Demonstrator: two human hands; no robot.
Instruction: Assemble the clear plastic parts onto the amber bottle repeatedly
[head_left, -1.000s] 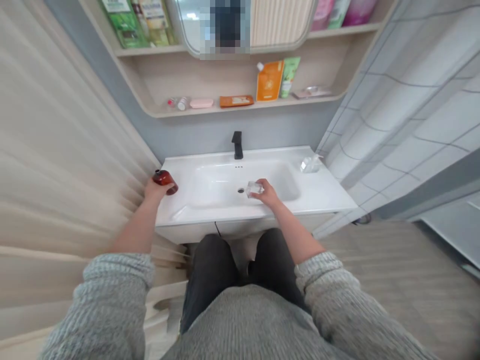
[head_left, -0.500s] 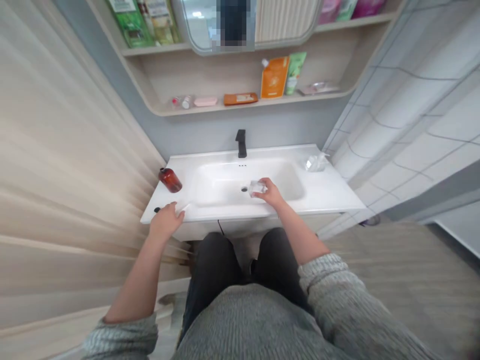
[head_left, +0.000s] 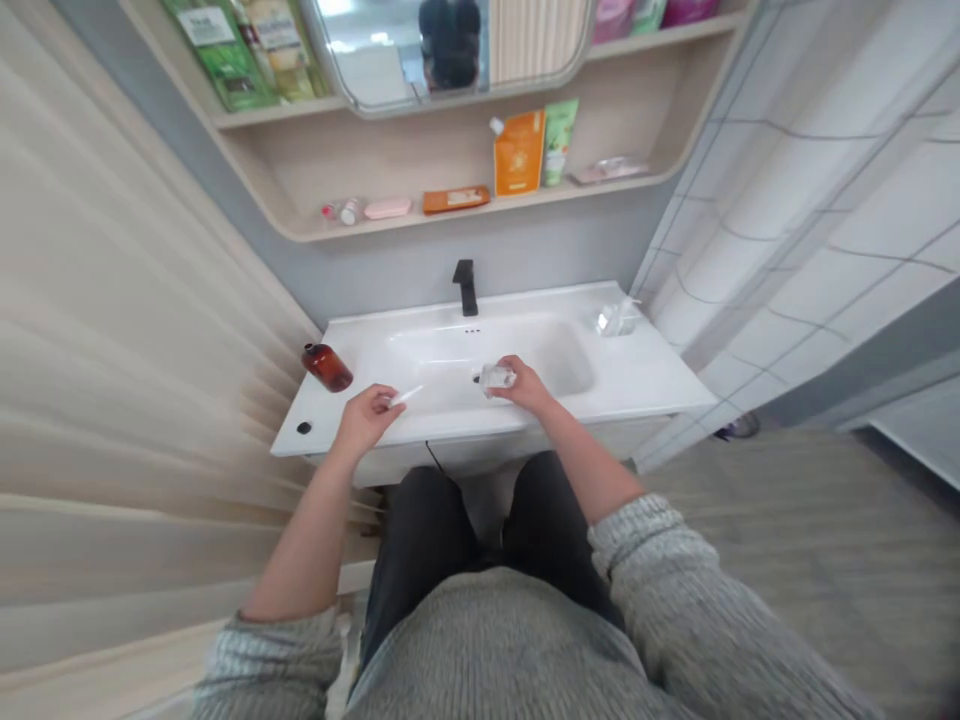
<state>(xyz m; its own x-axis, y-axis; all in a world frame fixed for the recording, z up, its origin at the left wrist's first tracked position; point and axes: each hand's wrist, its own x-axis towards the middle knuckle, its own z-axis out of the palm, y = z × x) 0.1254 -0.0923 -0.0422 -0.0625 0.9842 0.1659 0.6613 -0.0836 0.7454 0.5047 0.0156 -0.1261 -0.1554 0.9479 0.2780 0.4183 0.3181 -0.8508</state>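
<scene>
The right hand [head_left: 526,385] holds a small clear container [head_left: 495,378] over the middle of the sink [head_left: 559,355], its fingers clamped around the container's right side. The left hand [head_left: 365,415] is at the front left corner of the sink, fingers pinched together on one end of a thin white stick [head_left: 409,394], whose free end points in over the sink.

The container looks light and stiff, glass or hard plastic; which of the two I cannot tell, nor whether anything is in it. If wet, its smooth walls would likely be slippery, and if glass it could break, so a firm wrap around the sides, clear of the rim, seems the best hold. The stick seems very light and fairly stiff, easy to let slip; a pinch near its end suits it and leaves the far end free.

On the desk [head_left: 652,370], left of the sink, stands a brown bottle [head_left: 328,368], smooth and probably heavier if full, best grasped around its body. A small black cap [head_left: 304,428] lies left of the sink, near the desk's front edge. Right of the sink stands a clear pump bottle [head_left: 615,319].
</scene>
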